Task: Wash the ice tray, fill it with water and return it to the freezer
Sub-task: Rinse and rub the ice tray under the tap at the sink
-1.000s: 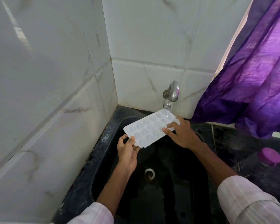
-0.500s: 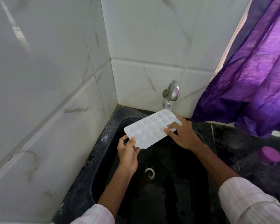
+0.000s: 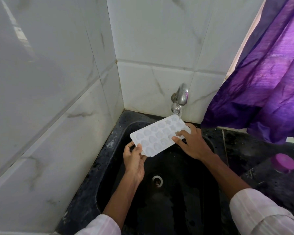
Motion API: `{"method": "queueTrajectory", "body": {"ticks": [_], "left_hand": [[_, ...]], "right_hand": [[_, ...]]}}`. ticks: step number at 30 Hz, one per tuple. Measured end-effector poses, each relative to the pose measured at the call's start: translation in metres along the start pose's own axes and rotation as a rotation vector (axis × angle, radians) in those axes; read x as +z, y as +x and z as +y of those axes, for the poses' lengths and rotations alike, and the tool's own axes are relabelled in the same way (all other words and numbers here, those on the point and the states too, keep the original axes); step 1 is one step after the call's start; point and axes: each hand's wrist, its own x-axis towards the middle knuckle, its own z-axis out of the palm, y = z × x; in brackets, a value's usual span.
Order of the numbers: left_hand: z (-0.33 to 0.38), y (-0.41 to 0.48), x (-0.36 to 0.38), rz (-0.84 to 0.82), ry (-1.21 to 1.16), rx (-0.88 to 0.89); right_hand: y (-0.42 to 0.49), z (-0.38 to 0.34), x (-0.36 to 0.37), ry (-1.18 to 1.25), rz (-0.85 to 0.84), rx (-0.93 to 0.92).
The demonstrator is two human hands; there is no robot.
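A white ice tray (image 3: 157, 135) with shaped moulds is held tilted over the black sink (image 3: 109, 167), its far corner under the metal tap (image 3: 181, 97). A thin stream of water falls from the tap onto that corner. My left hand (image 3: 134, 160) grips the tray's near left corner, thumb on top. My right hand (image 3: 192, 143) holds the tray's right end, thumb and a finger lying on its top surface.
White marble-look tiles form the wall on the left and behind. A purple curtain (image 3: 265, 82) hangs at the right above the black counter. A container with a purple lid (image 3: 283, 162) stands on the counter at the right. The sink drain (image 3: 157, 180) lies below the hands.
The tray and both hands have stayed almost still under the tap; my right hand's fingers have shifted slightly on the tray's top.
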Motion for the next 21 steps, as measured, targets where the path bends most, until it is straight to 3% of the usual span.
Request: {"method": "queueTrajectory", "body": {"ticks": [21], "left_hand": [[0.0, 0.0, -0.004, 0.015, 0.022, 0.005]], "right_hand": [[-0.005, 0.01, 0.009, -0.112, -0.067, -0.063]]}}
